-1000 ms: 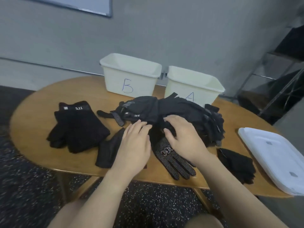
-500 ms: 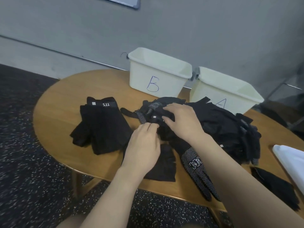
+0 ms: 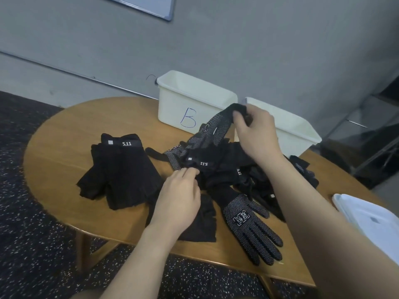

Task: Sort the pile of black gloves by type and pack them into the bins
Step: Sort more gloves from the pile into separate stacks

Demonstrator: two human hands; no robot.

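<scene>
A heap of black gloves (image 3: 241,169) lies mid-table in front of two white bins, bin B (image 3: 183,104) and a second bin (image 3: 295,130) to its right. My right hand (image 3: 254,130) grips the cuff of a dotted glove (image 3: 213,128) and lifts it out of the heap, its fingers still caught below. My left hand (image 3: 179,197) pinches the edge of a glove marked 5.11 (image 3: 200,164) on the heap. Another dotted glove (image 3: 250,225) lies flat at the front. A stack of 5.11 gloves (image 3: 121,169) sits to the left.
The round wooden table (image 3: 56,152) stands against a grey wall. White lids (image 3: 371,223) lie at the right edge. A flat black glove (image 3: 205,221) lies under my left wrist. Dark speckled floor surrounds the table; shelving stands at far right.
My right hand has taken a dotted glove by the cuff and raised it toward the bins. My left hand stays low on the heap. The camera has turned left.
</scene>
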